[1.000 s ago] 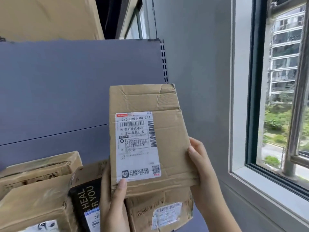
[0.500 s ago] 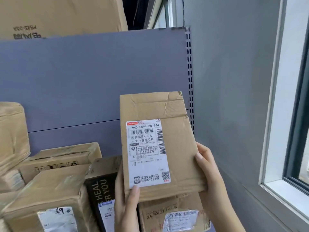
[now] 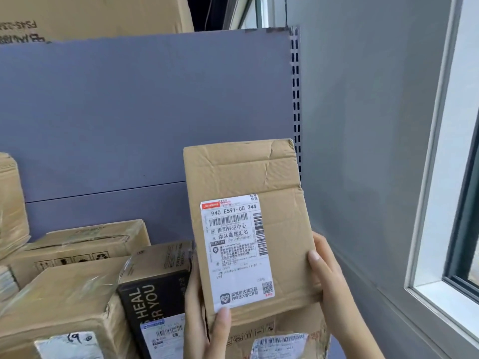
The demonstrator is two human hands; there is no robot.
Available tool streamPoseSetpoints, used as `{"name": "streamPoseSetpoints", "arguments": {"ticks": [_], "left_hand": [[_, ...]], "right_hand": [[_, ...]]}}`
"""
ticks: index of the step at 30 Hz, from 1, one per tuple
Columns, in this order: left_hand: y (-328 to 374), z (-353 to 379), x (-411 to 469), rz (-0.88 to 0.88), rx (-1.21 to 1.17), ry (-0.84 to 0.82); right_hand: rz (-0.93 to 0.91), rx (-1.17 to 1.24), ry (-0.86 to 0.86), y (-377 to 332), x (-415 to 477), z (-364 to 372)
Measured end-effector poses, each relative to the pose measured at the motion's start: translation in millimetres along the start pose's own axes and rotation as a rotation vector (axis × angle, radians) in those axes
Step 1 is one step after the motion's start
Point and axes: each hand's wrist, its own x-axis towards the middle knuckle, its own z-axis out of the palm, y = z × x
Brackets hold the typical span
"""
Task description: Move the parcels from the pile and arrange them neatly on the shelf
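The parcel (image 3: 248,177) is held upright by both hands at the right end of the shelf (image 3: 129,112), with its label (image 3: 236,250) facing out. The lower left corner is gripped by the left hand (image 3: 202,325), with the thumb pressed on the label's bottom edge. The right edge is clasped by the curled fingers (image 3: 315,257) of the right hand (image 3: 333,286).

Since a second ago the grip is unchanged. The parcel's top corner, which overlapped the slotted upright (image 3: 296,99), is now just clear of it on the left. The view has swung left, so more boxes are shown and less window (image 3: 440,229).

The parcel's lower edge is set over the taped box (image 3: 272,340) and beside the black box (image 3: 145,301); whether it rests there cannot be told. The parcel is judged to be nearly aligned against the back panel but not yet released.
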Motion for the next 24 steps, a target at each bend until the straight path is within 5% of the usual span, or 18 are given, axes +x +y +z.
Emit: {"name": "streamPoseSetpoints", "arguments": {"ticks": [14, 24], "left_hand": [[-33.5, -6.2, -10.7, -0.156, 0.086, -0.156], [-48.5, -7.1, 14.0, -0.112, 0.172, -0.186]], "right_hand": [[0.032, -0.295, 0.018, 15.1, -5.3, -6.6], [0.070, -0.231, -0.036, 26.8, -1.9, -19.4]]}}
